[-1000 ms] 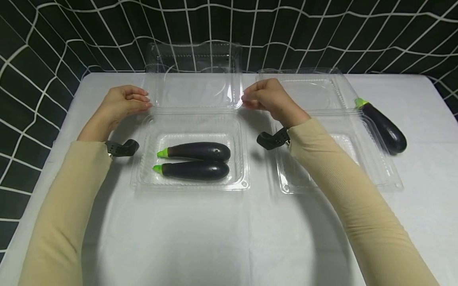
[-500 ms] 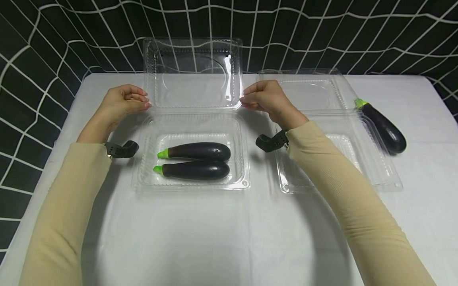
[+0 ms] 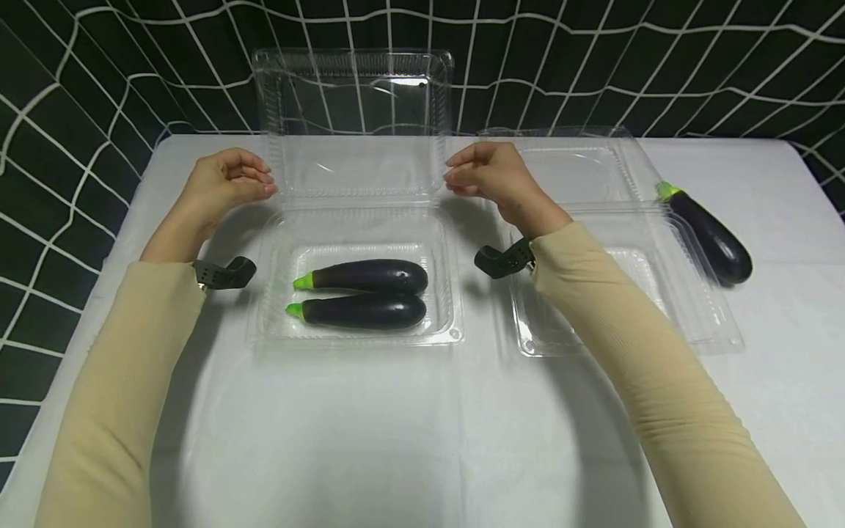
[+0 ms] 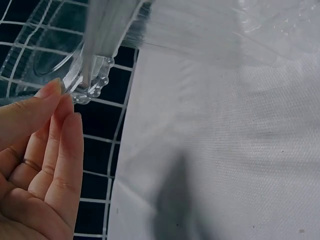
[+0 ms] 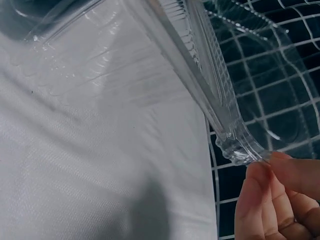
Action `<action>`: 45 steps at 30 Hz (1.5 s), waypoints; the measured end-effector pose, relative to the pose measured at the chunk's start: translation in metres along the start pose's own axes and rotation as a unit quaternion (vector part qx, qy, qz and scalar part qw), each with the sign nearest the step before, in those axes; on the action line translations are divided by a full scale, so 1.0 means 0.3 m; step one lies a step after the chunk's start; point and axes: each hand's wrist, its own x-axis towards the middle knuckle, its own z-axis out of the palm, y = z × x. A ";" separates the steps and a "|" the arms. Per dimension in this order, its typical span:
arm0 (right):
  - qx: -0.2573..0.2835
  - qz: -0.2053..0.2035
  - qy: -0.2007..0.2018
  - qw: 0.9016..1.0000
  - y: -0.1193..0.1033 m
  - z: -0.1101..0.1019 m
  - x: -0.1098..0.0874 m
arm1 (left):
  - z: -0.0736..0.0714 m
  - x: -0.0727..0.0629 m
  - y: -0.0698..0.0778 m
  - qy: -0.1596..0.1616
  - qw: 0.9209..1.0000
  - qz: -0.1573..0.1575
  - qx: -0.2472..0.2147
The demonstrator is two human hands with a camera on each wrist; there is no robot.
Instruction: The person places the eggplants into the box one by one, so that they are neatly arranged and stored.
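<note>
In front of you, a dark backdrop [image 3: 490, 48] rises behind the worktop [image 3: 370, 425] and wraps round toward your left and right, crossed by white grid lines [image 3: 597, 31] that bend and ripple in places. Your worktop has a white, finely textured surface with faint creases. The light reaching you is muted, leaving soft-edged shadows across the white.
</note>
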 end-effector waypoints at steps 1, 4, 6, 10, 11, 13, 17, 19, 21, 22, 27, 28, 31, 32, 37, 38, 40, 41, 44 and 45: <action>0.003 -0.002 0.000 1.000 0.000 0.000 0.000 | 0.001 0.000 0.000 -0.002 1.000 0.007 -0.011; 0.005 -0.010 0.000 1.000 0.002 0.000 0.000 | 0.002 -0.001 0.001 -0.003 0.999 0.013 -0.030; 0.006 -0.014 0.000 1.000 0.004 0.000 0.001 | 0.003 -0.004 0.004 -0.001 1.000 0.014 -0.026; 0.003 -0.023 0.003 1.000 0.007 -0.001 0.002 | 0.003 -0.008 0.006 0.006 1.000 0.016 -0.016; 0.001 -0.026 0.003 1.000 0.007 -0.002 0.001 | 0.004 -0.008 0.006 0.007 1.000 0.018 -0.016; -0.001 -0.034 0.004 0.999 0.008 -0.004 0.000 | 0.005 -0.009 0.006 0.010 1.000 0.021 -0.017; 0.001 -0.045 0.009 0.999 0.007 -0.005 -0.002 | 0.008 -0.010 0.007 0.010 0.999 0.034 -0.032; 0.002 -0.049 0.010 0.999 0.007 -0.005 -0.002 | 0.010 -0.011 0.008 0.010 0.998 0.042 -0.044; 0.003 -0.054 0.011 0.998 0.006 -0.005 -0.004 | 0.010 -0.014 0.009 0.012 0.998 0.049 -0.047; 0.005 -0.057 0.011 0.998 0.006 -0.005 -0.005 | 0.010 -0.015 0.011 0.014 0.997 0.052 -0.048; 0.023 -0.088 0.017 0.996 0.002 -0.009 -0.008 | 0.011 -0.017 0.019 0.029 0.998 0.056 -0.018; 0.024 -0.097 0.020 0.995 0.000 -0.010 -0.008 | 0.012 -0.016 0.021 0.031 0.998 0.057 -0.011; 0.025 -0.120 0.027 0.992 -0.005 -0.012 -0.012 | 0.015 -0.015 0.025 0.039 0.998 0.055 0.014; 0.024 -0.126 0.029 0.991 -0.007 -0.013 -0.013 | 0.016 -0.015 0.026 0.043 0.997 0.054 0.025; 0.008 -0.149 0.042 0.988 -0.013 -0.013 -0.019 | 0.021 -0.019 0.028 0.061 0.994 0.049 0.074; 0.005 -0.154 0.046 0.987 -0.015 -0.013 -0.019 | 0.022 -0.020 0.029 0.064 0.993 0.049 0.081; 0.004 -0.164 0.053 0.985 -0.020 -0.013 -0.022 | 0.026 -0.022 0.029 0.069 0.993 0.052 0.086; 0.005 -0.169 0.056 0.984 -0.023 -0.014 -0.023 | 0.028 -0.023 0.029 0.070 0.992 0.054 0.087; 0.010 -0.190 0.064 0.980 -0.040 -0.015 -0.031 | 0.034 -0.026 0.029 0.076 0.991 0.059 0.091; 0.011 -0.198 0.067 0.978 -0.046 -0.015 -0.034 | 0.036 -0.027 0.029 0.078 0.991 0.059 0.092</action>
